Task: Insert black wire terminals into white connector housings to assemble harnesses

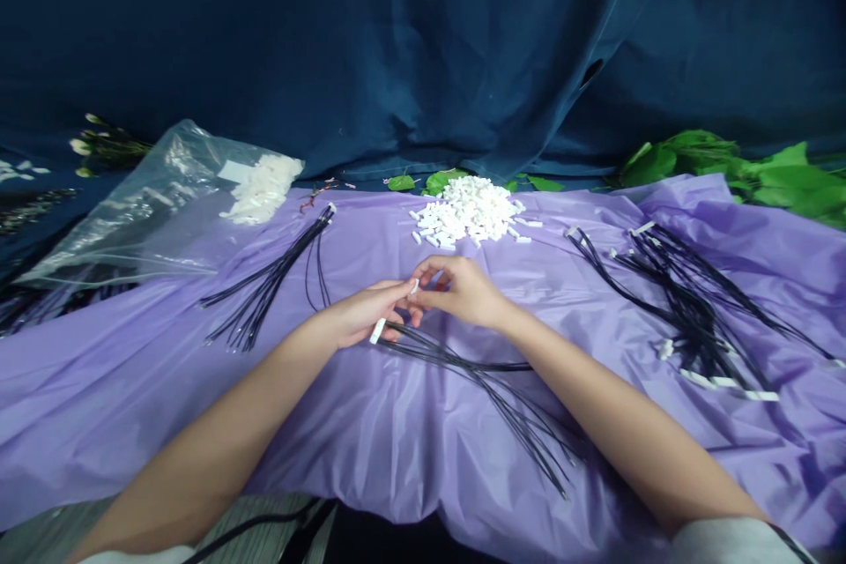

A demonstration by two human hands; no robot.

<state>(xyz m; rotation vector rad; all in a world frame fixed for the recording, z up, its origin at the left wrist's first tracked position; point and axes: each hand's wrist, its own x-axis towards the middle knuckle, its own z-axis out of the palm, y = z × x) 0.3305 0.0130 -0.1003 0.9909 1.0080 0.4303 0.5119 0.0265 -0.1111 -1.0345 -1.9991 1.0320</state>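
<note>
My left hand (357, 312) is closed around one end of a bundle of black wires (472, 363). A white plastic connector (378, 331) sticks out below its palm, and the wires trail off under my right forearm. Against the left fingertips, my right hand (468, 291) pinches a small white connector (414, 286), mostly covered by fingers. Whether a wire end sits in that connector, I cannot tell. Just beyond both hands lies a heap of white connectors (474, 210) on the purple cloth (370, 423).
More black wires (284, 282) lie to the left. A tangle of black wires with white connectors (693, 308) lies to the right. A clear plastic bag (178, 203) with white pieces rests at back left. Green leaves (786, 181) and a dark blue curtain (297, 44) border the back.
</note>
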